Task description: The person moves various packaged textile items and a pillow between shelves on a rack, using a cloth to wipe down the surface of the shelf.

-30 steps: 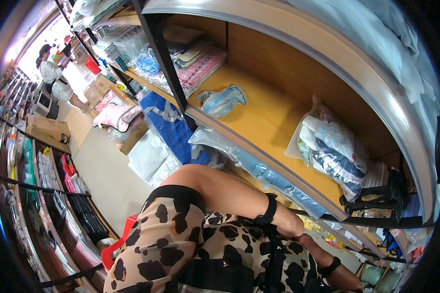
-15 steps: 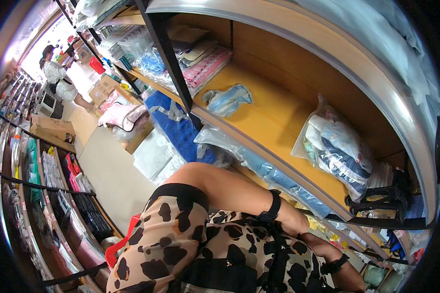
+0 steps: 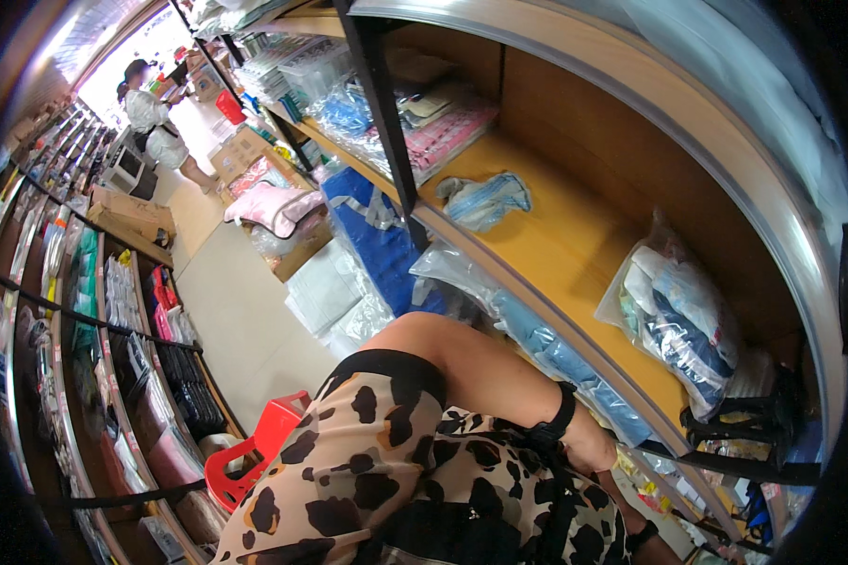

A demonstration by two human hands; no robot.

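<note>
My left arm, in a sleeve printed with black spots, is bent at the elbow, and a black band circles the wrist. My left hand (image 3: 591, 446) is lowered near the front edge of the shelf, its fingers turned away from view. Just below it is my right hand (image 3: 620, 492), mostly hidden, with another black band (image 3: 643, 535) on that wrist. What either hand holds, if anything, does not show. On the yellow-brown shelf board (image 3: 556, 250) beside them lie a crumpled blue-and-white cloth item (image 3: 485, 200) and a clear bag of folded clothes (image 3: 676, 325).
A red plastic stool (image 3: 278, 421) stands behind my left arm. Packaged goods fill the racks (image 3: 113, 377) on the left. Down the aisle are a blue bag (image 3: 372, 231), white packages (image 3: 325, 287), a pink cushion (image 3: 271, 205), cartons (image 3: 127, 221) and a person (image 3: 155, 122) standing.
The view has shifted, so the shelf and aisle sit farther right and more of the red stool shows. My hands stay close together, and my right hand is more hidden now.
</note>
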